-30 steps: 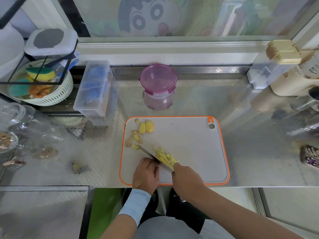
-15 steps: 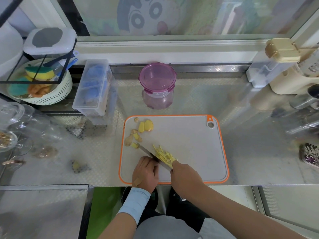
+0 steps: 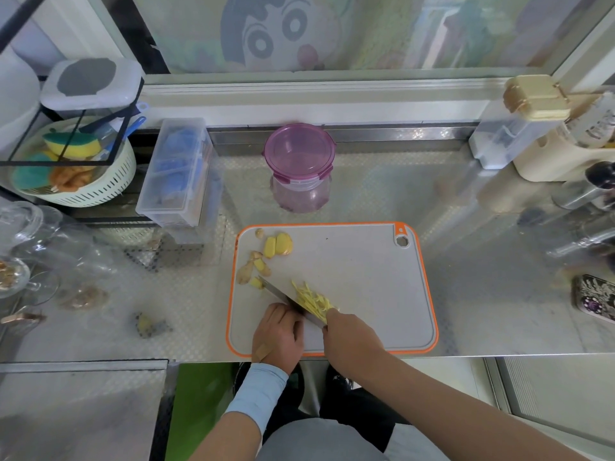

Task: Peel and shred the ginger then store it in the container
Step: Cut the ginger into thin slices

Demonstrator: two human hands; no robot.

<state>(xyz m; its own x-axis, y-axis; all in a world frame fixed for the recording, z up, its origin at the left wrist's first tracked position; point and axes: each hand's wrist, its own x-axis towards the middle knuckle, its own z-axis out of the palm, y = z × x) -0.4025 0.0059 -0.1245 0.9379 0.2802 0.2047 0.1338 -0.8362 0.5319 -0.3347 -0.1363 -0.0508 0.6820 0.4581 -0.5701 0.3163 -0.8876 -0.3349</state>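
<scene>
A grey cutting board point(image 3: 359, 271) with an orange rim lies at the counter's front edge. On it, my right hand point(image 3: 352, 337) grips a knife point(image 3: 283, 296) whose blade points up and left. Yellow ginger shreds point(image 3: 312, 299) are piled along the blade's right side. My left hand point(image 3: 278, 331) sits with curled fingers just left of the blade; what it holds is hidden. Peeled ginger slices point(image 3: 279, 246) and peel scraps point(image 3: 249, 269) lie at the board's upper left. Behind the board stands a purple lidded container point(image 3: 299, 166), closed.
A clear plastic box point(image 3: 179, 171) and a white basket with sponges point(image 3: 71, 168) sit at the left. Glassware point(image 3: 36, 237) and ginger scraps point(image 3: 148, 324) lie on the left counter. Jars and a cream holder point(image 3: 545, 151) stand at the right, a phone point(image 3: 595, 297) near the edge.
Both hands and the knife stay in almost the same spot on the board; the shred pile beside the blade looks the same.
</scene>
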